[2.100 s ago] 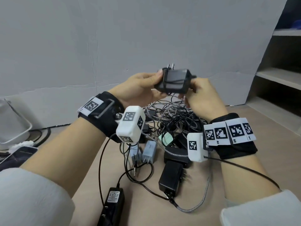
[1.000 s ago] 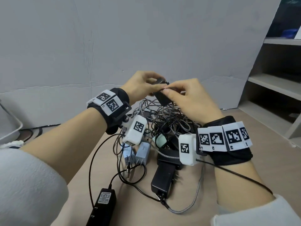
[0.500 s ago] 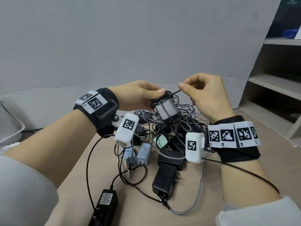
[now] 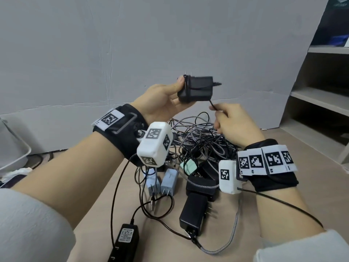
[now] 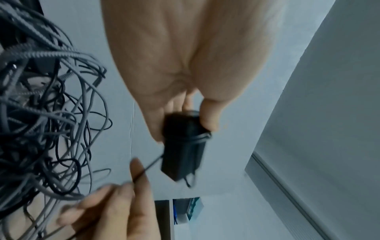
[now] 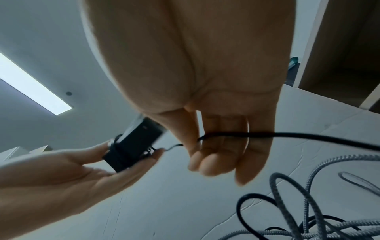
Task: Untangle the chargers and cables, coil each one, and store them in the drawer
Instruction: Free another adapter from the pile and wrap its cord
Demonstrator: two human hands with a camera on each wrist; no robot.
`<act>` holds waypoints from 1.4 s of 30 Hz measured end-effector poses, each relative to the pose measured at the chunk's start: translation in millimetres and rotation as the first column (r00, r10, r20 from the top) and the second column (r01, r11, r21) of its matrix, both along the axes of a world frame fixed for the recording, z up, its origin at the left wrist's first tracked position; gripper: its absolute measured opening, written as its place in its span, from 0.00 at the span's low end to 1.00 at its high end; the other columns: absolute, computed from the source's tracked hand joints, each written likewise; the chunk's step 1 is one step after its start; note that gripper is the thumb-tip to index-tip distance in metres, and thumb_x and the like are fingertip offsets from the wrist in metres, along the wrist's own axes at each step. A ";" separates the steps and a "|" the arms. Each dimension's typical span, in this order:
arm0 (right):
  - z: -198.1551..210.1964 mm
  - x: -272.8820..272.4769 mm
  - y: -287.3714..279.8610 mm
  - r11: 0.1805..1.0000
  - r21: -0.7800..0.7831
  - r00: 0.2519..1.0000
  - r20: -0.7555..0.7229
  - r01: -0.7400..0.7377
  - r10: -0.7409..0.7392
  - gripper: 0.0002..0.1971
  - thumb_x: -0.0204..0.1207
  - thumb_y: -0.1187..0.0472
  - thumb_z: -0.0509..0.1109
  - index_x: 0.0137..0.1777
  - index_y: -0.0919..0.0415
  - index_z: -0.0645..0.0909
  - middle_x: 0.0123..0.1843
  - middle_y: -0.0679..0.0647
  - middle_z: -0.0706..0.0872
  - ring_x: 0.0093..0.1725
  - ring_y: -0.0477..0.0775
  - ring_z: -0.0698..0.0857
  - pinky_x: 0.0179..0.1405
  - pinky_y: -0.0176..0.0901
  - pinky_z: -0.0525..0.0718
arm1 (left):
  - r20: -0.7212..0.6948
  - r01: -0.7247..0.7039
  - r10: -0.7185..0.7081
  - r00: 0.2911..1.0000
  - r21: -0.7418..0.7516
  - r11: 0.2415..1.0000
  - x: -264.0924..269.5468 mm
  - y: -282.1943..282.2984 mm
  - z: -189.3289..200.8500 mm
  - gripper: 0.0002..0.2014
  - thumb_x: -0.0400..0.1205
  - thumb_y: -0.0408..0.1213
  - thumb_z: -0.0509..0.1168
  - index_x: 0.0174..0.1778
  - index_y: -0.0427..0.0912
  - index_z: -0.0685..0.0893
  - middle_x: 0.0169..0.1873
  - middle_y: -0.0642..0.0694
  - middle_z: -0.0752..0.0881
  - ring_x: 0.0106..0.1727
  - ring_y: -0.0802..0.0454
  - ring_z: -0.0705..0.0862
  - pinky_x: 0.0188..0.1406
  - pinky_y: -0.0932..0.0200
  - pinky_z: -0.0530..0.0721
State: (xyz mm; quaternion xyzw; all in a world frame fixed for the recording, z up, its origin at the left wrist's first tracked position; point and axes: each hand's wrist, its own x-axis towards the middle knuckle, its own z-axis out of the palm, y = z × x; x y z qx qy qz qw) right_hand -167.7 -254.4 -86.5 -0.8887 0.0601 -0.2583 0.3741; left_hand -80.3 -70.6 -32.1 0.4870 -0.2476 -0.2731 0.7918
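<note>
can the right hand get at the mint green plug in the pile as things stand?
Probably not right away. The right hand is pinching the thin black cable of the adapter held by the left hand. The mint plug lies in the pile under crossing cables, so it must let go first.

charger lifted, cable pulled lower
the left hand (image 4: pixel 162 99) has raised the black charger (image 4: pixel 196 89); the right hand (image 4: pixel 236 125) has dropped below it, pinching its thin cable (image 4: pixel 212 105).
</note>
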 end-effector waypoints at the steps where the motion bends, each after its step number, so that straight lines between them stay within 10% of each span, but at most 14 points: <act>1: 0.4 -0.5 3.6 1.000 -0.024 0.999 -0.036 -0.012 0.011 0.17 0.89 0.63 0.56 0.67 0.56 0.84 0.39 0.49 0.84 0.42 0.56 0.83 0.51 0.49 0.82 | 0.010 -0.047 0.047 0.999 0.052 0.998 -0.1 -3.3 0.0 0.15 0.88 0.36 0.63 0.66 0.29 0.81 0.63 0.30 0.86 0.61 0.40 0.87 0.64 0.47 0.87; 9: 4.0 -7.1 36.3 0.974 -0.187 0.984 -0.148 -0.128 0.101 0.18 0.87 0.61 0.58 0.34 0.60 0.76 0.27 0.53 0.76 0.30 0.55 0.73 0.29 0.46 0.68 | 0.101 -0.282 0.264 0.959 0.243 0.928 -9.0 -23.9 -4.3 0.11 0.87 0.37 0.67 0.55 0.30 0.84 0.40 0.39 0.87 0.39 0.48 0.89 0.47 0.54 0.90; 13: 7.1 -10.7 41.2 0.963 -0.174 0.973 -0.142 -0.205 0.182 0.17 0.85 0.61 0.59 0.32 0.58 0.75 0.28 0.56 0.75 0.28 0.54 0.71 0.31 0.47 0.69 | 0.111 -0.283 0.262 0.959 0.285 0.916 -9.5 -20.8 -1.8 0.12 0.87 0.40 0.67 0.47 0.33 0.85 0.39 0.39 0.87 0.43 0.42 0.89 0.56 0.49 0.90; 17: 9.8 -13.9 40.4 0.959 -0.144 0.962 -0.164 -0.243 0.219 0.11 0.82 0.60 0.62 0.54 0.49 0.87 0.31 0.57 0.84 0.30 0.59 0.80 0.35 0.50 0.81 | 0.026 -0.247 0.249 0.968 0.253 0.935 -4.8 -14.0 0.3 0.15 0.88 0.38 0.67 0.58 0.26 0.81 0.46 0.32 0.86 0.44 0.35 0.90 0.47 0.42 0.91; 21: 7.1 -15.4 36.3 0.968 -0.051 0.945 -0.236 -0.246 0.228 0.25 0.81 0.63 0.64 0.79 0.49 0.74 0.31 0.51 0.87 0.32 0.53 0.90 0.46 0.53 0.91 | -0.003 -0.321 0.325 0.946 0.154 0.934 3.0 -9.5 7.1 0.12 0.87 0.34 0.67 0.56 0.26 0.79 0.45 0.34 0.83 0.45 0.37 0.89 0.49 0.38 0.91; 26: 7.6 -15.1 28.4 0.980 0.066 0.965 -0.172 -0.190 0.199 0.19 0.83 0.67 0.65 0.72 0.58 0.79 0.40 0.52 0.87 0.31 0.49 0.85 0.39 0.51 0.92 | 0.234 -0.423 0.371 0.899 0.240 0.874 19.0 1.8 12.9 0.09 0.88 0.38 0.66 0.50 0.34 0.84 0.41 0.41 0.85 0.46 0.44 0.86 0.55 0.45 0.90; 33: 22.2 -19.8 28.4 0.973 0.110 0.952 0.254 -0.204 0.171 0.08 0.82 0.64 0.70 0.52 0.52 0.89 0.39 0.48 0.92 0.28 0.39 0.79 0.37 0.43 0.79 | 0.544 -0.379 0.067 0.836 0.486 0.788 21.3 9.2 6.7 0.06 0.85 0.38 0.69 0.53 0.40 0.82 0.52 0.39 0.86 0.53 0.47 0.86 0.54 0.49 0.90; 42: 15.9 -15.6 13.7 0.990 0.142 0.931 0.362 -0.006 -0.046 0.04 0.79 0.58 0.75 0.43 0.53 0.89 0.34 0.46 0.91 0.30 0.35 0.83 0.38 0.33 0.75 | 0.433 -0.053 -0.319 0.843 0.657 0.752 10.7 14.7 11.7 0.17 0.87 0.42 0.64 0.65 0.33 0.83 0.55 0.37 0.86 0.56 0.43 0.86 0.63 0.43 0.87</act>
